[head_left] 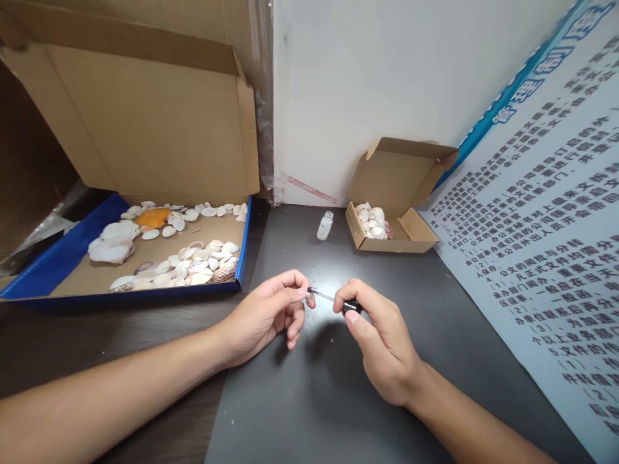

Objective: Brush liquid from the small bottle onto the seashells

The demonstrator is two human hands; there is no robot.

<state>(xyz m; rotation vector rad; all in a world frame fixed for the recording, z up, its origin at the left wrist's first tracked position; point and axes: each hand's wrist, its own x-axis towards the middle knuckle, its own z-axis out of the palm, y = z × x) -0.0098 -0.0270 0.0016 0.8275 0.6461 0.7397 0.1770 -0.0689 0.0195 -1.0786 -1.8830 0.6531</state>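
Note:
My left hand [273,312] pinches a small, pale brown shell [310,299] between thumb and forefinger, its other fingers curled below. It is partly hidden by the fingertips. My right hand [380,335] grips the black cap of a brush applicator [351,307], whose thin stem points left. The dark bristle tip meets the shell at my left fingertips. Beyond the hands, a small uncapped glass bottle [325,227] with whitish contents stands on the dark grey mat [300,406].
At left, an open blue-edged cardboard box [174,116] holds many white shells [193,267] and an orange one [153,218]. A smaller open box [399,243] with pale shells [371,220] stands at back right. A printed poster [541,258] slopes along the right; a white wall [362,77] rises behind.

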